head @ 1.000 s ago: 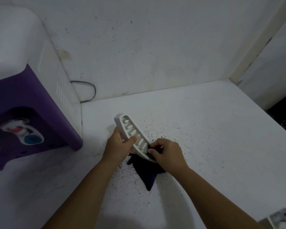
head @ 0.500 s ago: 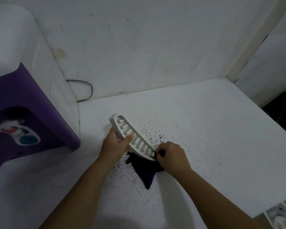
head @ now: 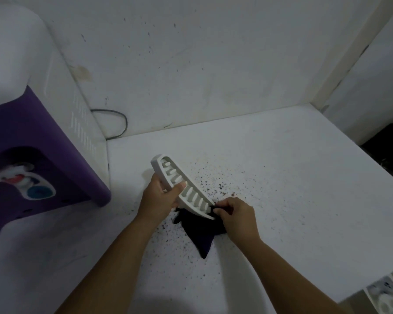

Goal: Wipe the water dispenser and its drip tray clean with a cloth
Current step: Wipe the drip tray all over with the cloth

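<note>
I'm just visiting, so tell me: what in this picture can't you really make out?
- Water dispenser: the head view's left edge cuts it off, so its front is only partly seen.
- Dark cloth: partly hidden under the drip tray and inside the right hand.
- Left hand: its fingers are hidden behind the tray.
- Cable: it vanishes behind the dispenser.
- Bottom right corner: cut off, unclear.

Counter (head: pixel 293 177) lies open to the right; water dispenser (head: pixel 43 141) blocks the left.

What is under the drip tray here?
A dark cloth hangs below the drip tray, pinched by the right hand. The tray's underside and the cloth's upper part are hidden.
</note>
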